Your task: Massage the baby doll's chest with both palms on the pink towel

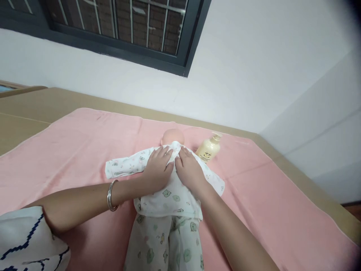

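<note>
One bald doll (173,137), white printed clothes (168,203)

a silver bangle (110,196) and a white sleeve (31,241) with dark blue zigzag lines

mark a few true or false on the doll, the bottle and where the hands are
1. The left hand and the right hand rest on the doll's top. True.
2. The right hand grips the bottle. False: the bottle is on the pink mat, held by neither hand.
3. A bracelet circles the left wrist. True.
4. The trousers are plain black. False: they are white with prints.
</note>
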A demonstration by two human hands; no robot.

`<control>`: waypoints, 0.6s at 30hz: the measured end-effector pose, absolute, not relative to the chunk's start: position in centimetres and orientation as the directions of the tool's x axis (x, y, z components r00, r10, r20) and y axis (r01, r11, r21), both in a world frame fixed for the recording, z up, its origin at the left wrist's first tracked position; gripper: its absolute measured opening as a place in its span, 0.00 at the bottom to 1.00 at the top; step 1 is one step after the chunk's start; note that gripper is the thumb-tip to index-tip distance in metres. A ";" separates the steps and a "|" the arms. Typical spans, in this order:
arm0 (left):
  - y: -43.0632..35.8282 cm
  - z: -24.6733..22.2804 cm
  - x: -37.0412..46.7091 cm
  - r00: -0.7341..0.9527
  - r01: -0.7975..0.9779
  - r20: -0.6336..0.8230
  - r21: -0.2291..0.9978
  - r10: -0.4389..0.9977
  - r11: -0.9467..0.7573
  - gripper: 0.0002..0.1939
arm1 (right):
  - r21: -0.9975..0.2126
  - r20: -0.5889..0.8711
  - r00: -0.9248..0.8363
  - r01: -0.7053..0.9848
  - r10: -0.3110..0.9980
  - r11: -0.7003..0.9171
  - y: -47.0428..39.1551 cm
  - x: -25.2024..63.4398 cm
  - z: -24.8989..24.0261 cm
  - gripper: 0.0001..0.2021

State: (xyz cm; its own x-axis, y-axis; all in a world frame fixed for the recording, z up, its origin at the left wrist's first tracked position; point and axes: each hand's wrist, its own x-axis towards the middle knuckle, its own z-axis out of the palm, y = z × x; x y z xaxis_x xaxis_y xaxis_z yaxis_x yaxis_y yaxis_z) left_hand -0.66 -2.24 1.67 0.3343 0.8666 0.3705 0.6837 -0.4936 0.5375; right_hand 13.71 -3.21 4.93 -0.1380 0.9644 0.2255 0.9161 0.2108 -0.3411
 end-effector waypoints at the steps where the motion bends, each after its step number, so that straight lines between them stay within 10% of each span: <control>1: -2.5 1.6 -0.6 0.340 0.675 0.382 0.537 0.859 -0.506 0.25 | -0.360 0.228 -0.133 0.909 0.964 0.211 -2.9 13.9 4.8 0.22; 10: 0.5 1.8 -1.4 0.330 0.697 0.335 0.545 0.883 -0.467 0.25 | -0.208 0.271 -0.182 0.948 0.945 0.242 -5.6 11.8 4.9 0.23; 18: -2.5 1.6 -0.8 0.383 0.703 0.431 0.438 0.817 -0.560 0.25 | -0.378 0.251 -0.134 0.898 0.959 0.224 -2.6 14.1 5.1 0.18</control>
State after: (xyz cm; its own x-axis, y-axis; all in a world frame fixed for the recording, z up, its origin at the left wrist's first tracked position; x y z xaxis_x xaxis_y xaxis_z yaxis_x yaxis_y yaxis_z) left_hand -0.77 -2.52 1.57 0.3829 0.8171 0.4309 0.7031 -0.5604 0.4377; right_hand 14.10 -2.64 5.07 -0.1336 0.9587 0.2512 0.8983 0.2242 -0.3779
